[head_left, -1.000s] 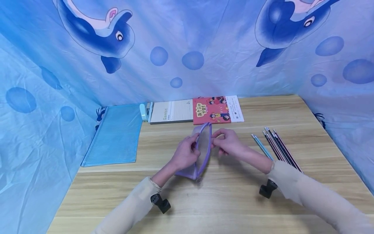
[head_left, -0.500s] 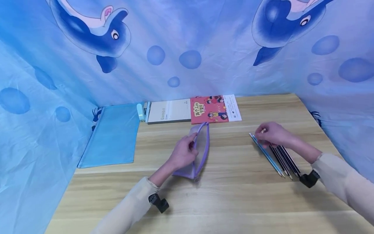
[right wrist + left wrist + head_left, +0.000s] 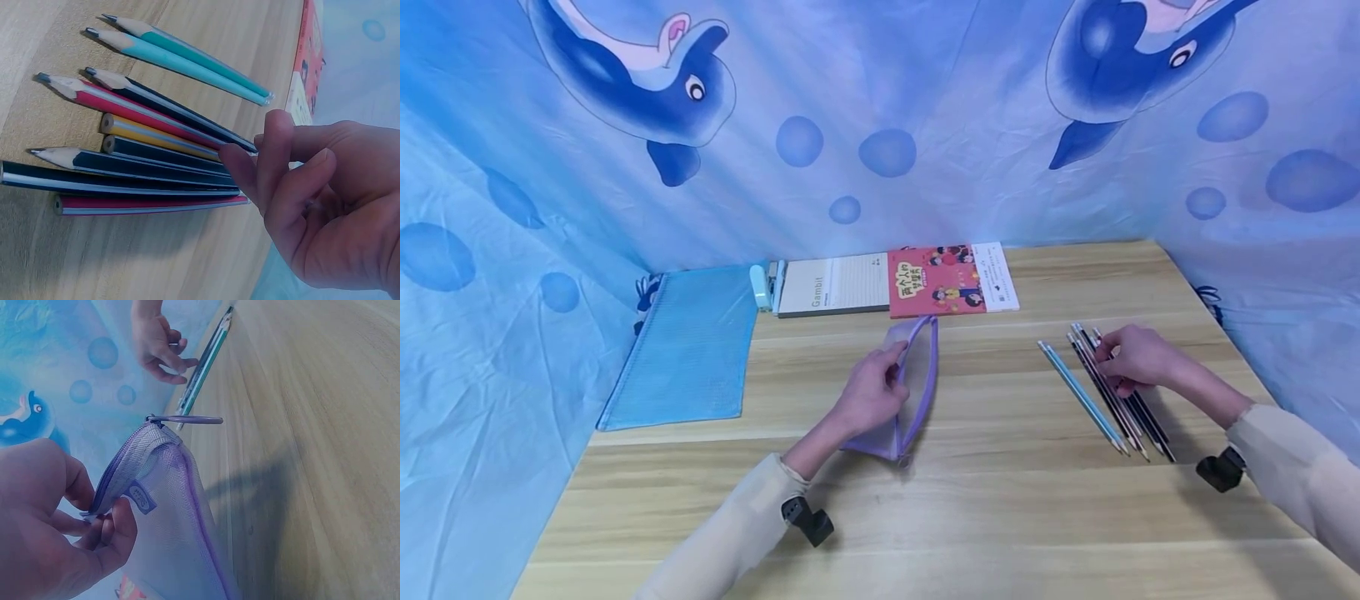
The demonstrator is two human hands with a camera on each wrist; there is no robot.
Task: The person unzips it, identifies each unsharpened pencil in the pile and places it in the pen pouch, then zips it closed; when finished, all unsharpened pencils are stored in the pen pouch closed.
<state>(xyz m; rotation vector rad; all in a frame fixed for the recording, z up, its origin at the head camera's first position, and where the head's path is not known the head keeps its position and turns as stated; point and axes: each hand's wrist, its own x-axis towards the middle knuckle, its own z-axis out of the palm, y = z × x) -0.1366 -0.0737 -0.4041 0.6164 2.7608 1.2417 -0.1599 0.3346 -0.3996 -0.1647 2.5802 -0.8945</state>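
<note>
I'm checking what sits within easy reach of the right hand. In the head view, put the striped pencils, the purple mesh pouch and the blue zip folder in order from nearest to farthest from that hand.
1. Striped pencils: right under the right hand, fingers on them.
2. Purple mesh pouch: mid-table to the left, held by the left hand.
3. Blue zip folder: far left edge of the table.

Left hand reaches forward from a beige-sleeved forearm, fingers and thumb curled, pinching the zip edge of the thin lilac mesh zip pouch and holding it up on edge. Right hand is stretched out well to the right, palm down, fingers loosely bent, tips resting at the row of coloured wooden pencils. Both forearms angle outward, wrists low over the surface.
</note>
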